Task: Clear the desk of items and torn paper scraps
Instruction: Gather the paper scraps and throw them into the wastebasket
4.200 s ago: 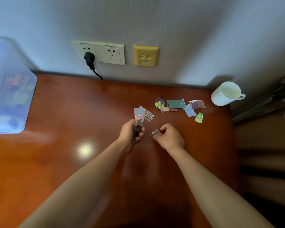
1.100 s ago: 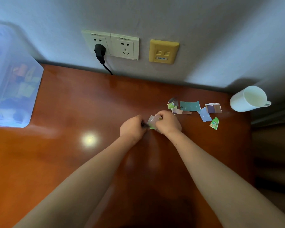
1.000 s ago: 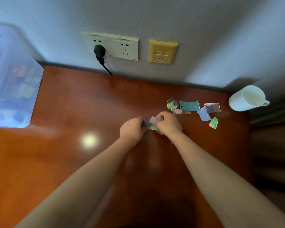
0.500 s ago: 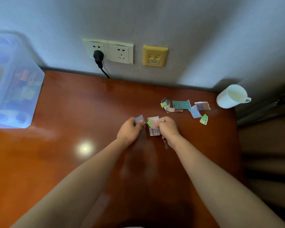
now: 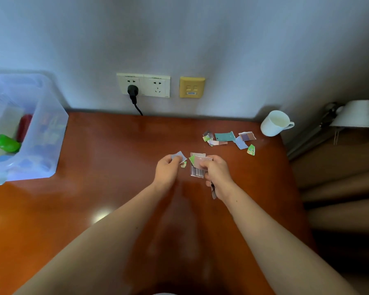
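- Wood, reddish-brown and glossy: the desk carries the white mug at its far right corner, close to the wall.
- Clear plastic bin stands at the opposite end of the desk, far left of the mug. A green bottle lies inside it.
- Right hand is left of the mug and nearer the person. Its fingers are curled, with thumb and fingertips clamping a bundle of scraps: a pinkish piece on top, a green one and a striped one behind. A dark narrow strip hangs below the same palm; what it is cannot be told.
- Left hand is further left of the mug, just beside the right hand but apart from it. Its fingers are bent, and thumb and forefinger pinch a grey-blue scrap.
- Double wall socket, with a black plug in it, sits on the wall well left of the mug.
- Loose scraps lie flat on the desk just left of the mug: teal, purple, pale blue and green pieces, some overlapping.
- Small green scrap shows under the left fingertips, left of the mug. Whether it is held or lying on the desk cannot be told.
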The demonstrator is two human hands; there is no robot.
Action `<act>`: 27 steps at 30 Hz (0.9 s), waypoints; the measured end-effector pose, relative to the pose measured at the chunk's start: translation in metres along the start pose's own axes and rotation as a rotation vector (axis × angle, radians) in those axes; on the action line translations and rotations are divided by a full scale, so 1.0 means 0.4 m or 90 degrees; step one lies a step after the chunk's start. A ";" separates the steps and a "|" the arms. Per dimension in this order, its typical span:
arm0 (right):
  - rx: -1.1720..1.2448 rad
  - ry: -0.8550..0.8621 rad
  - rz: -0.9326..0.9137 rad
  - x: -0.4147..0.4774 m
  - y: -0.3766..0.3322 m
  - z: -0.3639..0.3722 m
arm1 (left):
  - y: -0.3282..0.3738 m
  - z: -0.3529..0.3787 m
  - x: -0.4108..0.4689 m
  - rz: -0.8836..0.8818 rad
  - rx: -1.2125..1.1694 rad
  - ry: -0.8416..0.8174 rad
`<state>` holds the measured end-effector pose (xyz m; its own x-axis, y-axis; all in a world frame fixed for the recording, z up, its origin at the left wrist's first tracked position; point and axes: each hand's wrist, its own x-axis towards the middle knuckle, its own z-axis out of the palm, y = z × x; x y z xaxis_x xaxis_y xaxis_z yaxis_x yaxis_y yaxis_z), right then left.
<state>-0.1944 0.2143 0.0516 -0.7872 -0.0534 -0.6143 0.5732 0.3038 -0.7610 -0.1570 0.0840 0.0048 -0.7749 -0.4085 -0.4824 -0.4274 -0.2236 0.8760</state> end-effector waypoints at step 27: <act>-0.080 -0.425 -0.136 -0.323 -0.002 0.509 | 0.005 -0.529 -0.374 0.021 -0.212 0.386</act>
<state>-0.0468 0.0274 0.0890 -0.5495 -0.6827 -0.4816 0.3601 0.3267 -0.8738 0.0566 -0.0424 0.0791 -0.3468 -0.8206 -0.4542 -0.1671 -0.4225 0.8908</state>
